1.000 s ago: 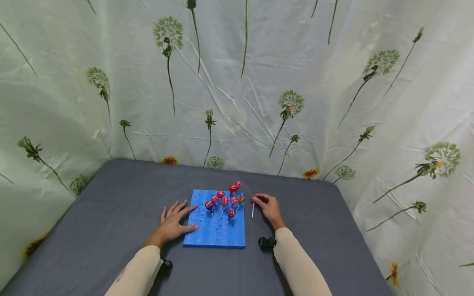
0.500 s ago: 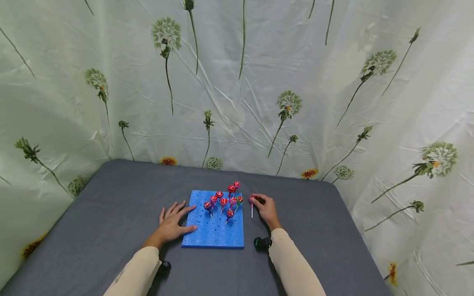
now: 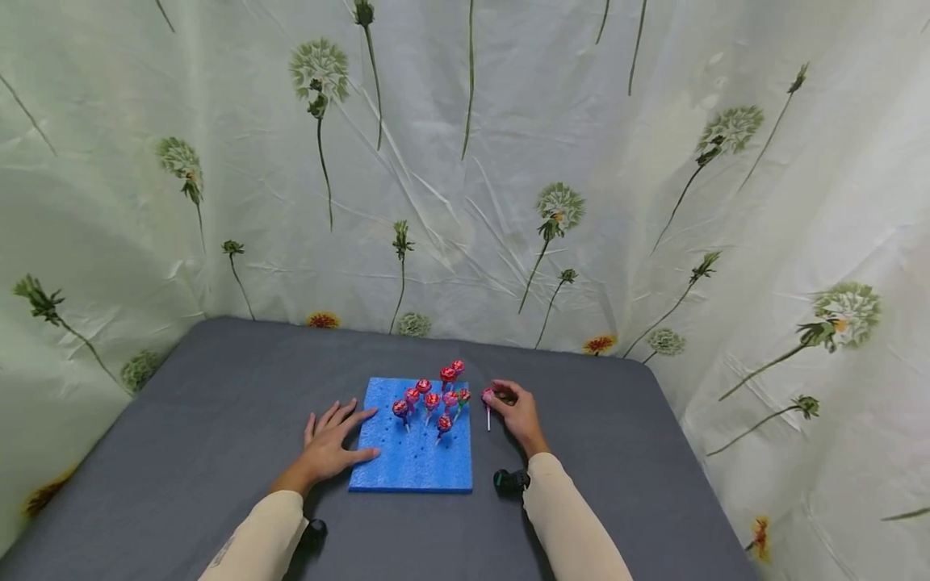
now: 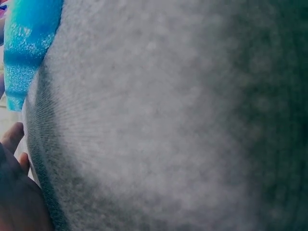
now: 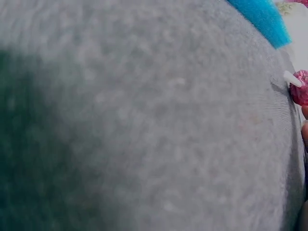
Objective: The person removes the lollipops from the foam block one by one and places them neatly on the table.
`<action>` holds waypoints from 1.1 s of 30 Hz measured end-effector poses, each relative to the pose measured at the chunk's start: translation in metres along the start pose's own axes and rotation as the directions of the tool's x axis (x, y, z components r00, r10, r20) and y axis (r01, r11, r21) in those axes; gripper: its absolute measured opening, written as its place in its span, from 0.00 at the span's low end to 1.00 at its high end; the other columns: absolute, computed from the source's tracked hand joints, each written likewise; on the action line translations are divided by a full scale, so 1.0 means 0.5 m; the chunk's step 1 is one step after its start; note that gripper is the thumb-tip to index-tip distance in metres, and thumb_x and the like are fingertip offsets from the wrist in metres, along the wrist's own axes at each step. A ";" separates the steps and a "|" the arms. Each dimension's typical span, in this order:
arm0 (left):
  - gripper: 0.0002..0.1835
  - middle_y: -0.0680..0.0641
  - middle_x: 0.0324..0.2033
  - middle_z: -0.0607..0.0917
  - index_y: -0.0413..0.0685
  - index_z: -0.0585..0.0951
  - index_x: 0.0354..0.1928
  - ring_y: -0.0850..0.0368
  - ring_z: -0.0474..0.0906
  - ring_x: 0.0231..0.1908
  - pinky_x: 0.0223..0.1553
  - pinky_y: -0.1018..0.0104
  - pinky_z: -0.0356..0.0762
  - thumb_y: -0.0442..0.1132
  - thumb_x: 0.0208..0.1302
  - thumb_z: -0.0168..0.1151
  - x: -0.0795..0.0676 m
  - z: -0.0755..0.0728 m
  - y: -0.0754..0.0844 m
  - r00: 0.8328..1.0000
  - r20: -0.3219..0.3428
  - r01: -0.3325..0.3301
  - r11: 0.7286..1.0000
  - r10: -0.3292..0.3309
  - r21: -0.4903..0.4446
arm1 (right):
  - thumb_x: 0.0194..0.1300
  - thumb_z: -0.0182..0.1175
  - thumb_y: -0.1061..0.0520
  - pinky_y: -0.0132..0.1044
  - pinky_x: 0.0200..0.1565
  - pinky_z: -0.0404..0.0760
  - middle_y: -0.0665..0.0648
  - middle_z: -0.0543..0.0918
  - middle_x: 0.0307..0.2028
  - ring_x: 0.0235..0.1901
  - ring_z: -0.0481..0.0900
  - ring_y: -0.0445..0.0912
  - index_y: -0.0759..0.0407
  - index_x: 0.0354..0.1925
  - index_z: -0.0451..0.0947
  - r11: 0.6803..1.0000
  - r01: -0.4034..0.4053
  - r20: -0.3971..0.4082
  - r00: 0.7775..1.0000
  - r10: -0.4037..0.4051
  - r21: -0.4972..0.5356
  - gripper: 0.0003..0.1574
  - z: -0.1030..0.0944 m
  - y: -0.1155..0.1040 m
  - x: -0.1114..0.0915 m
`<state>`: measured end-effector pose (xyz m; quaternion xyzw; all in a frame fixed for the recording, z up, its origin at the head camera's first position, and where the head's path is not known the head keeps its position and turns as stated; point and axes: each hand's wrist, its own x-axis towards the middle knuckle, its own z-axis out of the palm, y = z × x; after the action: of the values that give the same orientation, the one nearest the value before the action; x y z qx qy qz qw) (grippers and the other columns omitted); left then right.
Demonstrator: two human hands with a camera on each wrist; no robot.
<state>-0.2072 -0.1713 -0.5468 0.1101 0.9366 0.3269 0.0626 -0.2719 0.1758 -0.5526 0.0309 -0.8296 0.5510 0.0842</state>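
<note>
My right hand pinches a wrapped lollipop by its red-pink head, just right of the blue foam board. The lollipop's white stick points down toward the table; in the right wrist view the lollipop shows at the right edge beside the fingertips. My left hand lies with fingers spread, its thumb and index finger resting on the board's left edge. Several red and pink lollipops stand upright in the board's middle and back right part. In the left wrist view the board fills the upper left corner.
Small holes dot the foam board around the standing lollipops. A dark grey cloth covers the table. Behind it hangs a pale curtain with a dandelion print. A dark wrist camera sits below the right hand.
The head view has shifted slightly, so everything slides left and down a little. The right hand, still pinching the lollipop, is slightly closer to the board. The left hand stays on the board.
</note>
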 end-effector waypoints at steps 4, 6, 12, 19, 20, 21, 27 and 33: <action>0.43 0.32 0.70 0.58 0.53 0.69 0.69 0.30 0.41 0.70 0.63 0.30 0.24 0.62 0.53 0.68 -0.003 -0.003 -0.003 1.000 -0.005 -0.001 1.000 0.001 0.001 | 0.60 0.68 0.62 0.34 0.46 0.73 0.67 0.82 0.48 0.47 0.76 0.58 0.70 0.53 0.77 0.999 -0.015 0.011 1.000 0.014 0.047 0.24 -0.003 -0.011 -0.005; 0.43 0.33 0.71 0.58 0.53 0.68 0.69 0.30 0.41 0.70 0.63 0.30 0.23 0.62 0.53 0.68 -0.002 -0.005 -0.002 1.000 -0.006 -0.005 1.000 0.005 -0.001 | 0.59 0.67 0.65 0.35 0.46 0.73 0.69 0.81 0.48 0.48 0.75 0.60 0.73 0.53 0.76 0.996 -0.028 0.009 1.000 0.028 0.082 0.24 -0.010 -0.026 -0.010; 0.43 0.33 0.71 0.57 0.53 0.68 0.69 0.31 0.41 0.71 0.64 0.31 0.22 0.62 0.53 0.67 -0.001 -0.004 0.003 1.000 -0.003 -0.003 1.000 0.003 -0.009 | 0.59 0.67 0.64 0.40 0.49 0.73 0.70 0.80 0.50 0.50 0.74 0.61 0.73 0.54 0.75 0.995 -0.046 0.013 0.999 0.045 0.088 0.25 -0.020 -0.046 -0.016; 0.43 0.32 0.70 0.58 0.52 0.68 0.69 0.30 0.40 0.70 0.63 0.31 0.22 0.61 0.53 0.67 -0.007 -0.002 0.003 1.000 0.001 0.017 1.000 -0.017 -0.005 | 0.59 0.68 0.60 0.44 0.52 0.73 0.64 0.80 0.52 0.53 0.75 0.56 0.65 0.54 0.78 0.995 -0.079 -0.046 0.996 0.082 0.063 0.25 -0.003 -0.015 -0.027; 0.43 0.32 0.70 0.58 0.52 0.68 0.69 0.30 0.40 0.70 0.63 0.31 0.22 0.61 0.53 0.68 -0.008 -0.001 0.003 1.000 0.001 0.018 1.000 -0.018 -0.005 | 0.59 0.68 0.60 0.46 0.52 0.73 0.65 0.80 0.53 0.54 0.75 0.57 0.65 0.54 0.78 0.995 -0.075 -0.062 0.995 0.079 0.068 0.25 -0.001 -0.018 -0.031; 0.43 0.32 0.70 0.58 0.52 0.68 0.69 0.30 0.40 0.71 0.63 0.31 0.22 0.61 0.53 0.68 -0.008 -0.001 0.003 1.000 0.002 0.018 1.000 -0.018 -0.004 | 0.59 0.68 0.60 0.47 0.53 0.72 0.65 0.79 0.53 0.54 0.74 0.57 0.65 0.54 0.78 0.994 -0.073 -0.080 0.994 0.079 0.081 0.24 0.002 -0.022 -0.036; 0.43 0.32 0.71 0.58 0.52 0.68 0.69 0.31 0.41 0.71 0.64 0.31 0.23 0.62 0.53 0.68 -0.005 0.004 -0.001 1.000 -0.010 0.003 1.000 -0.003 -0.007 | 0.59 0.68 0.60 0.54 0.57 0.69 0.66 0.76 0.55 0.57 0.70 0.60 0.65 0.54 0.77 0.989 -0.037 -0.121 0.991 0.054 0.142 0.25 0.010 -0.062 -0.061; 0.43 0.32 0.71 0.58 0.52 0.68 0.69 0.30 0.41 0.70 0.63 0.30 0.23 0.62 0.53 0.67 -0.004 0.002 -0.003 1.000 -0.004 0.013 1.000 -0.013 -0.001 | 0.61 0.66 0.63 0.38 0.52 0.74 0.69 0.77 0.53 0.55 0.73 0.61 0.69 0.55 0.75 0.969 -0.033 -0.063 0.997 0.050 0.245 0.24 0.013 -0.078 -0.066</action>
<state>-0.2056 -0.1723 -0.5484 0.1033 0.9372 0.3272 0.0628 -0.2347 0.1531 -0.5251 0.0044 -0.7529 0.6510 0.0968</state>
